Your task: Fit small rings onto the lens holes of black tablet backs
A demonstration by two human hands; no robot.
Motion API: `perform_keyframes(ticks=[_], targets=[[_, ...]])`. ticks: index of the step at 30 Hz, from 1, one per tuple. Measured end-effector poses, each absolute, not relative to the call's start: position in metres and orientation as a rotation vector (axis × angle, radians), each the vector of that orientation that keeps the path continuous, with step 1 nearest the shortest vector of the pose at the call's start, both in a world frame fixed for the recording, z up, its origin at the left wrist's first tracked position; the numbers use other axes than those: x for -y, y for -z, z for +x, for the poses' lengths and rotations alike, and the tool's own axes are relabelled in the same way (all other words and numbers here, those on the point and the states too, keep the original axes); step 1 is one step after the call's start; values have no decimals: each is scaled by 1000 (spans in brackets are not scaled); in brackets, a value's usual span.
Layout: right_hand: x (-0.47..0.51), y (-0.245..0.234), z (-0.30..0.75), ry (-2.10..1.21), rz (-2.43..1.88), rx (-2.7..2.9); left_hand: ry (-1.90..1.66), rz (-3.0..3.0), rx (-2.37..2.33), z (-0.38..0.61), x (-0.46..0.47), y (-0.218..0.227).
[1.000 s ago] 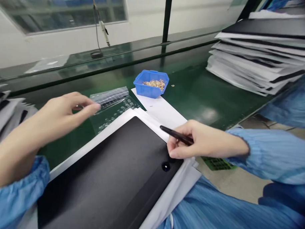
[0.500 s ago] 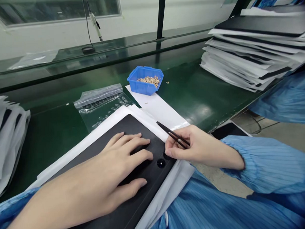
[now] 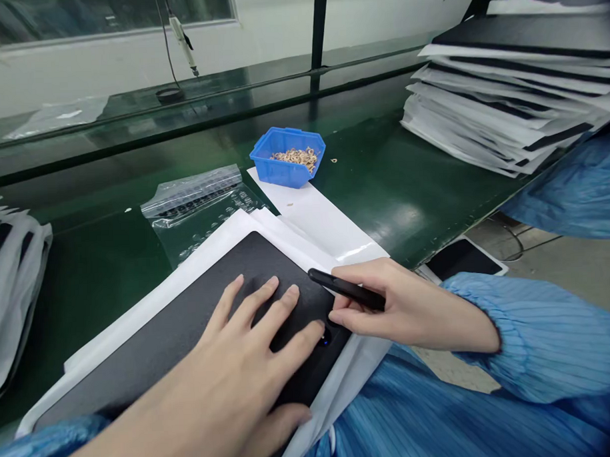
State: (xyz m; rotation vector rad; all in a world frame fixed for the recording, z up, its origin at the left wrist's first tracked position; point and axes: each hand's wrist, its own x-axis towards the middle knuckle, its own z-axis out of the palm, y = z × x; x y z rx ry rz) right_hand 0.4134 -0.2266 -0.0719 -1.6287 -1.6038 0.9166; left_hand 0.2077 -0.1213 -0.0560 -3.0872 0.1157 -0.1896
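Observation:
A flat black panel (image 3: pixel 188 326) lies on white wrapping (image 3: pixel 152 297) at the near edge of the green bench. My left hand (image 3: pixel 240 364) rests flat on the panel with fingers spread, its index fingertip beside a small round button near the panel's right corner. My right hand (image 3: pixel 382 306) is closed around black tweezers (image 3: pixel 344 288), whose tips point left over the panel's edge. Its fingertips press at the panel's right corner.
A blue bin (image 3: pixel 287 156) of small tan parts stands behind a white sheet (image 3: pixel 325 221). A clear zip bag (image 3: pixel 199 202) lies left of it. Stacks of wrapped panels sit at the right (image 3: pixel 510 95) and left (image 3: pixel 11 279). A blue-clad person's sleeve (image 3: pixel 578 192) is at the right edge.
My left hand came back from the zip bag and now lies flat on the panel, sliding toward the round button. My right hand stayed at the corner with the tweezers.

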Motion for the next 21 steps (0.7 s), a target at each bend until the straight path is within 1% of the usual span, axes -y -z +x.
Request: perform_keyframes(ticks=[2, 4, 9, 12, 15, 21], targets=[[226, 72, 417, -936, -1573, 1605, 226, -3054, -90, 212, 127, 59], [227, 73, 420, -957, -1541, 1477, 229, -3040, -48, 215, 130, 61], [236, 74, 420, -680, -1448, 1084, 253, -3071, -18, 220, 131, 60], [244, 74, 414, -716, -1434, 1099, 280, -3082, 7, 221, 131, 61], [249, 76, 408, -739, -1516, 1162, 284, -3077, 14, 221, 131, 63], [247, 79, 399, -732, -1574, 1111, 260, -3049, 20, 217, 132, 67]])
